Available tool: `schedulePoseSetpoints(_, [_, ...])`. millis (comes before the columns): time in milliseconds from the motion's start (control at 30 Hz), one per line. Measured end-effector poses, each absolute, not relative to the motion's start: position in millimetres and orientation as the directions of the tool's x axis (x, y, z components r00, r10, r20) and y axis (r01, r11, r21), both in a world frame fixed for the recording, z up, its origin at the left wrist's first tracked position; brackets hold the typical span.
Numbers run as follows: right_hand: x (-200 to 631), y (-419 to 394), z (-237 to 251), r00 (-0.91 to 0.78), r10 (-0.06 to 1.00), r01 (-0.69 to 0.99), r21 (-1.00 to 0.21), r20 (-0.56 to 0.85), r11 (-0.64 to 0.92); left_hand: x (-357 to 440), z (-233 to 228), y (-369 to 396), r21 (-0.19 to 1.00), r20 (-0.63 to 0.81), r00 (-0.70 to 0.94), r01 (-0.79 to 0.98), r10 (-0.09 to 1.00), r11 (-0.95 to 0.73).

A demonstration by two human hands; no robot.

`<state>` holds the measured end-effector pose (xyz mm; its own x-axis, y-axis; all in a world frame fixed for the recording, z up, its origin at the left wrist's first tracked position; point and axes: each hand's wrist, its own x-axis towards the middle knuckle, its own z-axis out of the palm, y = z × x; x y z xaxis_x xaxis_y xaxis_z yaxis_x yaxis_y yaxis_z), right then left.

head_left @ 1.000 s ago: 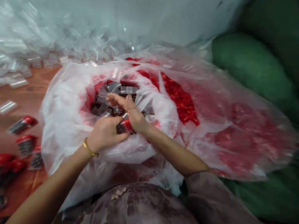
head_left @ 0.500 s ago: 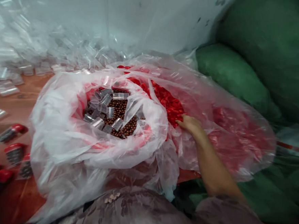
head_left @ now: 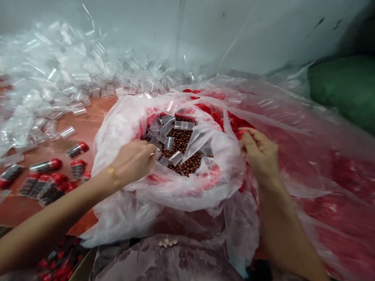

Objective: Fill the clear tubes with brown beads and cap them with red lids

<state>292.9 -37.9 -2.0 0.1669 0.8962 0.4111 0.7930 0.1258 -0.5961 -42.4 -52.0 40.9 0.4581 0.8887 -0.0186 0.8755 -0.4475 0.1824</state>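
My left hand (head_left: 137,159) reaches over the near-left rim of a white plastic bag (head_left: 114,201), its fingers closed on a clear plastic tube at the edge of the opening. Inside the bag lie small brown beads (head_left: 193,161) with several short clear tubes (head_left: 176,158) on top. To the right, my right hand (head_left: 260,150) pinches a red cap, mostly hidden by the fingers, beside a heap of red caps (head_left: 216,117). Those caps lie in a large see-through bag (head_left: 304,162) right of the white one.
A big pile of clear tubes (head_left: 63,68) spreads along the wall at the back left. Red-capped tubes filled with dark beads (head_left: 52,186) lie on the orange-brown table (head_left: 98,108). More red-capped pieces (head_left: 59,265) sit in a box below. A green sack (head_left: 351,92) stands at right.
The view has swung left. My left hand has come into view and closed at the white bag's opening. My right hand stays at the red caps, fingers now pinched together.
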Motion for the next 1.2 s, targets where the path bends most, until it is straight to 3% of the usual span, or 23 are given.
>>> schedulePoseSetpoints(33, [272, -39, -1, 0.178, 0.878, 0.727, -0.66, 0.445, 0.187, -22, 36, -38, 0.194, -0.088, 0.452, 0.882, 0.888, -0.43])
schedulePoseSetpoints(100, [236, -41, -1, 0.154, 0.844, 0.704, -0.657, 0.514, 0.271, 7, 24, -11, 0.209, -0.193, 0.394, 0.911, 0.898, -0.355])
schedulePoseSetpoints(267, [212, -44, -13, 0.047, 0.729, 0.929, -0.298, 0.683, 0.22, 32, -10, 32, 0.253, -0.25, 0.306, 0.937, 0.919, -0.243])
schedulePoseSetpoints(433, [226, -43, -21, 0.046, 0.704, 0.96, -0.226, 0.709, 0.165, 35, -21, 43, 0.389, -0.29, 0.238, 0.914, 0.927, -0.113])
schedulePoseSetpoints(533, [227, -43, -21, 0.034, 0.705, 0.964, -0.21, 0.708, 0.164, 33, -14, 42, 0.494, -0.476, 0.236, 0.869, 0.847, 0.035])
schedulePoseSetpoints(667, [224, -44, -19, 0.005, 0.719, 0.962, -0.2, 0.695, 0.187, 37, -9, 46, 0.469, -0.668, 0.213, 0.864, 0.713, 0.182])
schedulePoseSetpoints(767, [223, -45, -19, -0.009, 0.713, 0.966, -0.179, 0.701, 0.188, 51, -18, 54, 0.489, -0.641, 0.166, 0.841, 0.75, 0.231])
schedulePoseSetpoints(933, [224, -45, -19, -0.031, 0.713, 0.971, -0.149, 0.7, 0.189, 70, -37, 63, 0.68, -0.479, 0.19, 0.698, 0.857, 0.226])
schedulePoseSetpoints(1200, [224, -44, -22, -0.017, 0.697, 0.977, -0.136, 0.716, 0.164, 45, -24, 54, 0.915, -0.136, 0.325, 0.404, 0.936, -0.007])
